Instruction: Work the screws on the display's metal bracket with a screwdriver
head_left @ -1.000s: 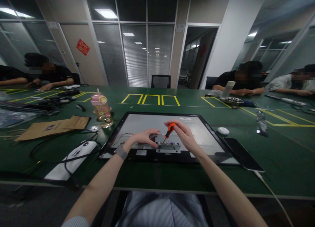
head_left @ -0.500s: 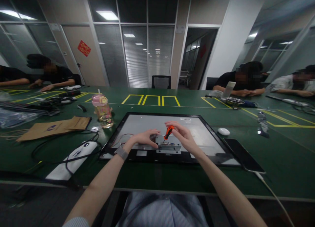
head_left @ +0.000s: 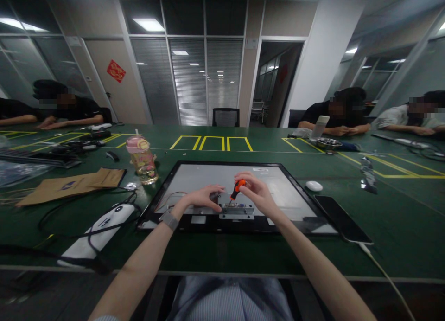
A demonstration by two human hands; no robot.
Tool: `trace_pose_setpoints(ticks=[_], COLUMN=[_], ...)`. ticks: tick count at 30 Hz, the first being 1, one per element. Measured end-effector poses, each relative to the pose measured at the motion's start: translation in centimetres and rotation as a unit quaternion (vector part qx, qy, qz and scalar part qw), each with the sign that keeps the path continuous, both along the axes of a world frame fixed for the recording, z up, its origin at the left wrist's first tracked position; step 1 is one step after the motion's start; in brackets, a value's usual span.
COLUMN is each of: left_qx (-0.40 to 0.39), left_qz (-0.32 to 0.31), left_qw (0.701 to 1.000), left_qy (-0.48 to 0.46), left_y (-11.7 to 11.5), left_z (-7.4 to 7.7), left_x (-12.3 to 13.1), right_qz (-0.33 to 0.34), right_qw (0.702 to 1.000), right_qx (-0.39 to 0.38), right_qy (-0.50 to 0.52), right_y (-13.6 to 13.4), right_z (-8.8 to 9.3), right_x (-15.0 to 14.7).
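A flat display panel [head_left: 194,177] with a black frame lies in front of me, its pale back upward. Near its close edge is a metal bracket [head_left: 239,213] with ports, joined to a circuit board that my hands partly cover. My left hand [head_left: 205,198] is curved around the bracket's left end, thumb on the near side and fingers on the far side. In my right hand [head_left: 257,191] is a screwdriver [head_left: 238,188] with an orange and black handle, tilted. Its tip points down at the bracket's port area; the exact contact point is too small to tell.
Left of the panel stand a pink-lidded bottle [head_left: 142,161], brown paper packaging [head_left: 66,186] and a white power strip [head_left: 100,233] with black cables. To the right lie a phone [head_left: 342,219] on a cable and a white case [head_left: 314,186]. Several people sit across the table.
The view has shifted slightly. My right hand keeps the screwdriver over the bracket, its handle turned a little. My left hand stays at the bracket's left end.
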State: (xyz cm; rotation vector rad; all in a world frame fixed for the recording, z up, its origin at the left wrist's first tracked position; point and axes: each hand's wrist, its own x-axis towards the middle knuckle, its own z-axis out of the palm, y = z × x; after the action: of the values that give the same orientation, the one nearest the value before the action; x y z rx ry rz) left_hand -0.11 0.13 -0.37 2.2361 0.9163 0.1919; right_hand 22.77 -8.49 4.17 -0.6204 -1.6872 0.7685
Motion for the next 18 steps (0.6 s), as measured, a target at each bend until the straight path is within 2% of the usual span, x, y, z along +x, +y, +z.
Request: trace_pose_setpoints(ticks=[4, 11, 15, 18], left_qx=[0.002, 0.009, 0.001, -0.007], left_qz=[-0.004, -0.012, -0.003, 0.003], left_qw=[1.000, 1.000, 1.000, 1.000], left_qy=[-0.002, 0.004, -0.001, -0.006], left_y=[0.04, 0.27, 0.17, 0.04], left_z=[-0.12, -0.29, -0.18, -0.07], left_x=[0.02, 0.09, 0.09, 0.04], right_qz=[-0.016, 0.048, -0.019, -0.014], right_qw=[1.000, 0.998, 1.000, 1.000], right_qx=[-0.010, -0.020, -0.003, -0.012], right_qy=[0.004, -0.035, -0.003, 0.002], right_y=[0.13, -0.06, 0.21, 0.11], right_z=[-0.49, -0.02, -0.52, -0.55], right_x=[0.08, 0.41, 0.05, 0.02])
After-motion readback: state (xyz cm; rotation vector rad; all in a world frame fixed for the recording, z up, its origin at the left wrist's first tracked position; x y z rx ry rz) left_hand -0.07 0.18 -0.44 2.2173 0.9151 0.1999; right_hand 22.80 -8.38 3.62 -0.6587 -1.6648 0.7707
